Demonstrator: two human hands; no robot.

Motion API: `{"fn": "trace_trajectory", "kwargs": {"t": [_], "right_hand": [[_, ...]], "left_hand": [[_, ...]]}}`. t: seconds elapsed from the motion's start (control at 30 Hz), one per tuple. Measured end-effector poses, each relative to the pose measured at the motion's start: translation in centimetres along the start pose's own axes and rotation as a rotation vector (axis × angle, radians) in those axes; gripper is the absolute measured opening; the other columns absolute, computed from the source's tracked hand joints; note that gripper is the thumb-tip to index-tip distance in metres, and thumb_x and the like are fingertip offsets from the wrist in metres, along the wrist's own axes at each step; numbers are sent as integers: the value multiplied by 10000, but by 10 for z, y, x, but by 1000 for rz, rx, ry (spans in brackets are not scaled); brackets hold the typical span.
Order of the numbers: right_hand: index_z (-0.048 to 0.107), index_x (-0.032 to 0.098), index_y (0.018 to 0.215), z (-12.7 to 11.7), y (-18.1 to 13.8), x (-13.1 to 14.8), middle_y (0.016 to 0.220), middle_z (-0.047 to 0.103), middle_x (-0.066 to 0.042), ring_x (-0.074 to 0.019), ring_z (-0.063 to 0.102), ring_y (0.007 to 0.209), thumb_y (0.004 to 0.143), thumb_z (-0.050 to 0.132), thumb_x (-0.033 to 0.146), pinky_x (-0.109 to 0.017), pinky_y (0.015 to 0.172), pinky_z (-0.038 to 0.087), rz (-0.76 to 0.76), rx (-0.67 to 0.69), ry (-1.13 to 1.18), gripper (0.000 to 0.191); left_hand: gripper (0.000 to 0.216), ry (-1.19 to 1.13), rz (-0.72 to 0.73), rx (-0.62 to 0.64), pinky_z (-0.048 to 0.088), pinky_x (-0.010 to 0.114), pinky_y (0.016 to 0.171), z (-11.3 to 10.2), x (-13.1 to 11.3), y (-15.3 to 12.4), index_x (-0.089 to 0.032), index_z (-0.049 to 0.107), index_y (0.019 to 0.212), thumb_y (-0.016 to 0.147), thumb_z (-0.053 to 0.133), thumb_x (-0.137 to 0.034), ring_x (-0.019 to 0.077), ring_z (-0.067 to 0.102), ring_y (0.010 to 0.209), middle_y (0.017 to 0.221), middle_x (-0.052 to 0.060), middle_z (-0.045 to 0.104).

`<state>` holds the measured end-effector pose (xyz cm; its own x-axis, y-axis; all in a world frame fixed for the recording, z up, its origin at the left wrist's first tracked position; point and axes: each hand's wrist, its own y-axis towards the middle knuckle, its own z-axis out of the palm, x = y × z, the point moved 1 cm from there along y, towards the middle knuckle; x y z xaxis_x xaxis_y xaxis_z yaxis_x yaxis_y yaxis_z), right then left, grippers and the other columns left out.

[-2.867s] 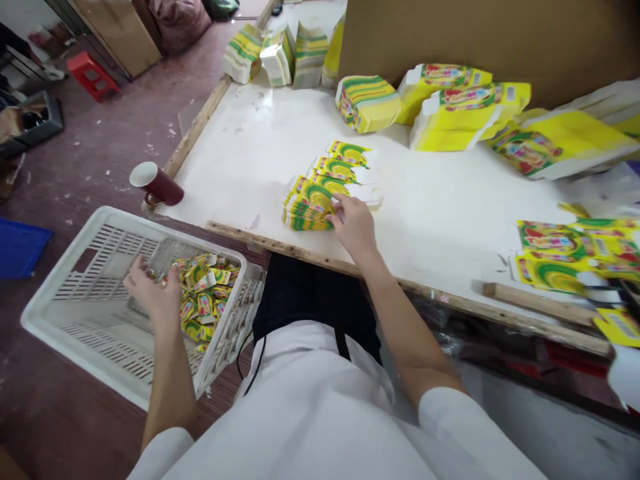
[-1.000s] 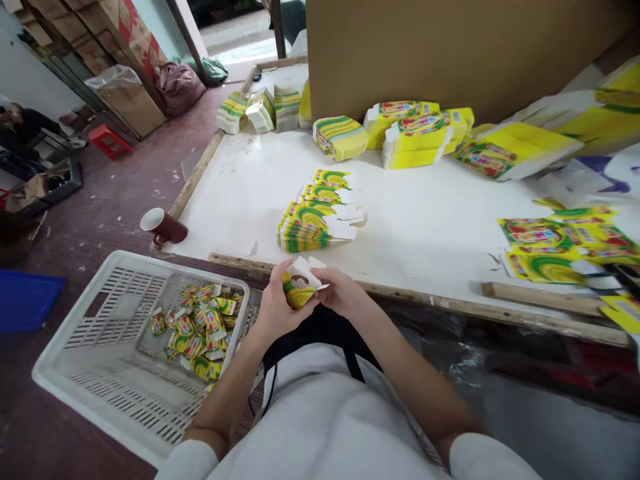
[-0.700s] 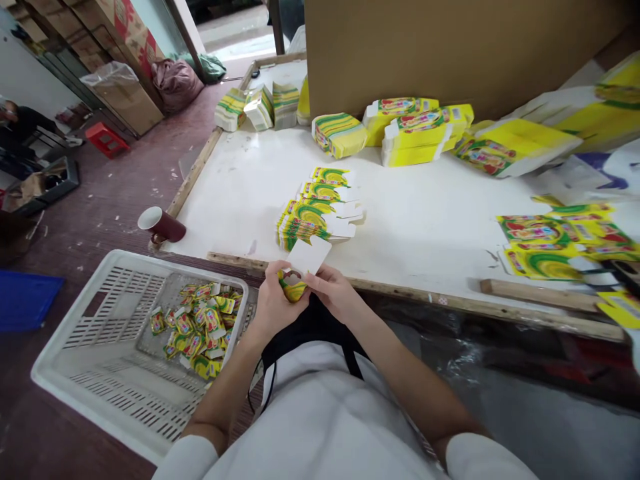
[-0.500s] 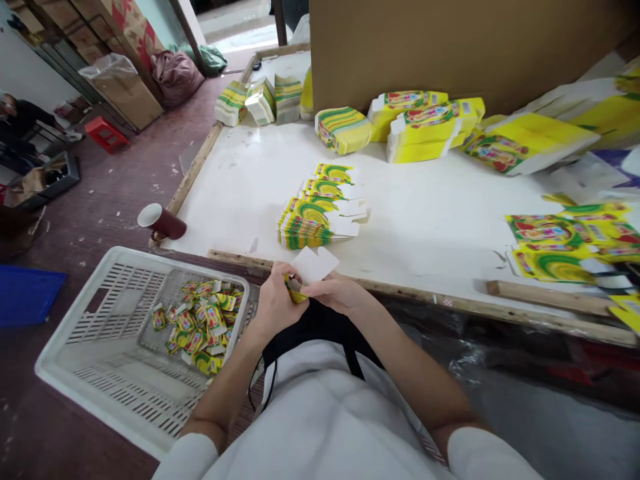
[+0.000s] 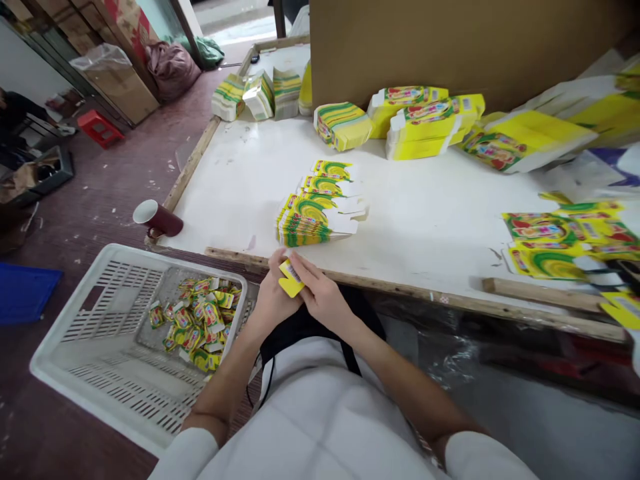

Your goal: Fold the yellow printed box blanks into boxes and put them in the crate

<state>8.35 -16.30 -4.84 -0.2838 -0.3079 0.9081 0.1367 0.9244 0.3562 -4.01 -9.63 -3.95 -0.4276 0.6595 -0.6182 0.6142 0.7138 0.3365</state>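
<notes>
Between my two hands, just over the near table edge, is a small yellow carton (image 5: 291, 279) with a barcode on its flap. My left hand (image 5: 274, 297) is closed round the carton's left side and hides most of its body. Against the flap from the right press the fingers of my right hand (image 5: 324, 293). Beyond them, a fanned row of flat yellow-green cartons (image 5: 306, 220) lies on the white table (image 5: 415, 220), white flaps to the right. Down to the left, several small cartons (image 5: 203, 320) lie in a white plastic crate (image 5: 120, 250).
A maroon mug (image 5: 159, 219) stands at the table's left corner. Carton stacks (image 5: 343, 127) line the back, before a brown board (image 5: 450, 50). More flat cartons (image 5: 545, 230) and a wooden strip (image 5: 540, 293) lie at the right. A red stool (image 5: 100, 128) stands on the floor.
The carton's white flaps, raised half a second ago, are folded down, and its yellow barcode side now shows. My right hand has moved left, up against my left hand.
</notes>
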Motion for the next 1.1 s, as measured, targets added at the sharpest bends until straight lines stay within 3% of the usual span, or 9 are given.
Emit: {"fn": "trace_trajectory", "kwargs": {"t": [0.07, 0.13, 0.2, 0.3, 0.4, 0.63, 0.83, 1.0, 1.1], "right_hand": [[520, 296, 1446, -5, 3, -5, 1481, 536, -57, -217, 537, 1347, 964, 464, 175, -405, 1153, 429, -1, -112, -36, 499], [578, 293, 1396, -12, 7, -10, 1401, 613, -61, -213, 584, 1296, 966, 476, 181, -401, 1130, 455, 17, -276, -33, 455], [592, 287, 1382, -19, 9, -13, 1404, 609, -70, -218, 572, 1311, 968, 506, 208, -403, 1129, 455, 13, -356, -54, 431], [614, 287, 1358, -22, 9, -15, 1498, 515, -81, -244, 516, 1366, 941, 592, 263, -406, 1115, 469, -42, -201, -142, 419], [689, 282, 1258, -25, 9, -16, 1509, 499, -93, -265, 537, 1343, 940, 602, 290, -420, 1072, 507, -75, -79, -201, 330], [750, 266, 1114, -48, 15, -11, 1452, 522, -124, -272, 643, 1162, 905, 656, 345, -455, 991, 544, -30, 110, -149, 243], [750, 247, 1099, -48, 14, -10, 1365, 547, -130, -264, 634, 1128, 895, 664, 309, -473, 994, 530, 27, 52, -147, 230], [747, 233, 1051, -50, 16, -7, 1336, 533, -131, -237, 641, 1058, 917, 635, 305, -450, 953, 541, -32, 144, -74, 189], [718, 242, 1060, -46, 15, -8, 1340, 516, -120, -253, 620, 1100, 868, 697, 285, -465, 964, 530, 19, 40, -93, 198]], "left_hand": [[911, -53, -120, -128, 518, 389, 889, -5, -1, -1, -195, 248, 1427, 682, 769, -262, 232, 606, 1038, 1293, 159, 502], [1023, -146, -282, -219, 520, 404, 892, -12, 0, -3, -194, 295, 1413, 583, 872, -351, 225, 615, 996, 1273, 146, 514], [857, -367, -447, -230, 538, 365, 819, -19, 2, -5, -192, 427, 1301, 601, 870, -412, 199, 642, 901, 1123, 90, 597], [560, -712, -584, -260, 538, 282, 738, -26, 4, -6, -185, 547, 1125, 689, 821, -405, 150, 664, 804, 944, 34, 663], [536, -817, -614, -355, 535, 243, 714, -29, 4, -4, -182, 591, 1086, 654, 859, -353, 124, 672, 754, 885, 14, 697], [523, -925, -639, -398, 547, 223, 666, -24, 4, 2, -174, 647, 1040, 600, 896, -309, 113, 679, 694, 828, 3, 716], [460, -922, -620, -416, 533, 205, 669, -21, 2, 5, -174, 670, 1001, 617, 894, -289, 93, 660, 685, 819, -8, 707], [436, -938, -598, -435, 530, 189, 669, -24, 6, 4, -181, 673, 998, 631, 891, -268, 84, 657, 691, 831, -9, 706], [424, -954, -604, -386, 531, 203, 675, -22, 5, 4, -179, 667, 1013, 658, 874, -286, 94, 655, 692, 820, -3, 706]]}}
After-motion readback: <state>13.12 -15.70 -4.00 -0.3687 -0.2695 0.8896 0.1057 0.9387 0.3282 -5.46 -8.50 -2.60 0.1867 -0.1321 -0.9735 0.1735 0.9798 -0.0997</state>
